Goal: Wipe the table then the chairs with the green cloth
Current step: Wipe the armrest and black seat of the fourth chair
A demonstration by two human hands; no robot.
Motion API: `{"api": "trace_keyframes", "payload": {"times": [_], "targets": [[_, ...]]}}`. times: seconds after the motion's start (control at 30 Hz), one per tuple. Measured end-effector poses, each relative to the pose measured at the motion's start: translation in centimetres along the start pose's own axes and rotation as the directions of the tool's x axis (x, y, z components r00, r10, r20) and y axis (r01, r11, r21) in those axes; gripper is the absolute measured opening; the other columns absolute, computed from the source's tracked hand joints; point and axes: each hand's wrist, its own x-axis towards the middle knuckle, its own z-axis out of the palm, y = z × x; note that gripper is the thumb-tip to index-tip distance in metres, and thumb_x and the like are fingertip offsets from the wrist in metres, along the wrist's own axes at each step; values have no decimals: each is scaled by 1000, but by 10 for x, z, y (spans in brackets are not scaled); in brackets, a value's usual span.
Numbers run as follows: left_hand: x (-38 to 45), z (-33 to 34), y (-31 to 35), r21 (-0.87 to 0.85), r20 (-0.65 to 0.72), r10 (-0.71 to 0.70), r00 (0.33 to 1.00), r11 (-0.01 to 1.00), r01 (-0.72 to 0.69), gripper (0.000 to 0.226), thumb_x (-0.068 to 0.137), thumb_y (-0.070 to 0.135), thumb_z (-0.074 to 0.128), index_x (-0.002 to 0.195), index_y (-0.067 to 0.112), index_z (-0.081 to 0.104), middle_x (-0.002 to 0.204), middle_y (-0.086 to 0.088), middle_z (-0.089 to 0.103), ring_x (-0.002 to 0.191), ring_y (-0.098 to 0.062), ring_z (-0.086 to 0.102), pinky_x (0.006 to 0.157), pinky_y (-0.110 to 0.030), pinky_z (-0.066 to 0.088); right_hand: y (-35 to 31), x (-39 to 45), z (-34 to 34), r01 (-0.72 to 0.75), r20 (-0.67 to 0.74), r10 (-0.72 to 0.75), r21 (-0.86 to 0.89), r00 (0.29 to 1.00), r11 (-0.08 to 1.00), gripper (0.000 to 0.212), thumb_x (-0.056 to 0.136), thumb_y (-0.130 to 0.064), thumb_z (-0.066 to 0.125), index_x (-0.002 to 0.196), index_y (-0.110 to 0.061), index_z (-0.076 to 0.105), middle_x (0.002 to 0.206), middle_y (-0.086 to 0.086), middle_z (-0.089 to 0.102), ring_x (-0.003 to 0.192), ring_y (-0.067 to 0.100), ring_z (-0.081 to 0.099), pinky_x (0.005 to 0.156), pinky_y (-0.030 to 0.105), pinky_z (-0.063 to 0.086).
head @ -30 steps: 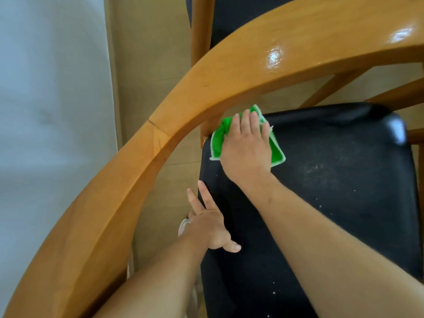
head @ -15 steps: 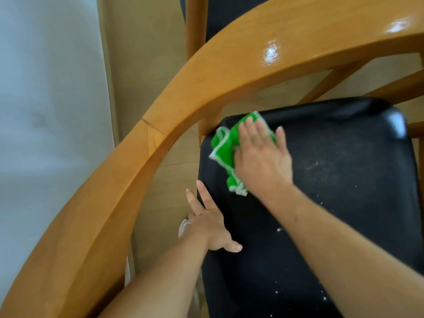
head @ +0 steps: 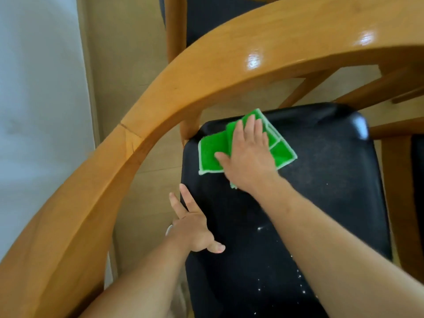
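Cloth's flattened back out since half a second ago, when it was all bunched up under the palm.

The right hand [head: 249,160] presses flat with straight fingers on the green cloth [head: 210,154], which sticks out left and right of the fingers at the seat's [head: 321,203] far-left corner. The left hand [head: 192,228], fingers spread and holding nothing, rests on the seat's left edge, nearer than the cloth, under the curved wooden armrest [head: 160,106]. White crumbs [head: 300,277] lie nearer still.

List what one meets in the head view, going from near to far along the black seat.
Left hand on the seat's near left edge → white crumbs → right hand pressing flat on the green cloth → seat's far rim → curved wooden rail.
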Motion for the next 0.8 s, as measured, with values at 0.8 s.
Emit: {"api": "trace_keyframes", "payload": {"times": [0.8], "targets": [[-17,-8,11,-180,-3,38,999,983,-38,155,61,22,90,79,32,-64,130,-5,-60,146,-30,-9,113,-39,22,78,10,-11,-395,-37,411,209,911,895,92,95,-60,32,151,-1,-11,156,29,-15,142,49,-14,115,60,-3]]}}
